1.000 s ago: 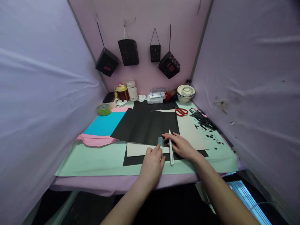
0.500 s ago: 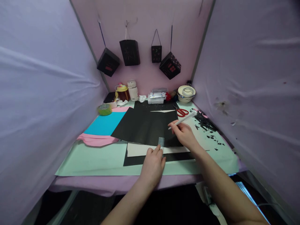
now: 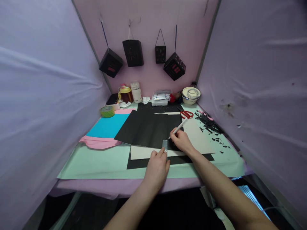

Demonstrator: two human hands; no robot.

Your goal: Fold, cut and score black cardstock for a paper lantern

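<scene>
My left hand (image 3: 157,166) presses a short clear ruler (image 3: 165,144) down across the near edge of a black sheet of paper (image 3: 146,127). Its fingers are bent together over the ruler's lower part. In my right hand (image 3: 181,140), fingers closed, is a slim white pen (image 3: 180,125). The tip points down at the black sheet, just right of the ruler's far end; whether it touches is too small to tell. Beneath the sheet lie a pale board (image 3: 141,153) and another black sheet (image 3: 137,164).
Red-handled scissors (image 3: 186,114) lie behind my right hand, black paper scraps (image 3: 208,124) to the right. Blue paper (image 3: 107,125) and a tape roll (image 3: 107,111) are at left. Along the back stand a white bottle (image 3: 136,92), a pen box (image 3: 160,99) and a bowl (image 3: 190,95); black lanterns (image 3: 133,53) hang above.
My right hand has moved left and toward me, bringing the pen from above the sheet's right part to beside the ruler's far end. My left hand and the ruler stay put.
</scene>
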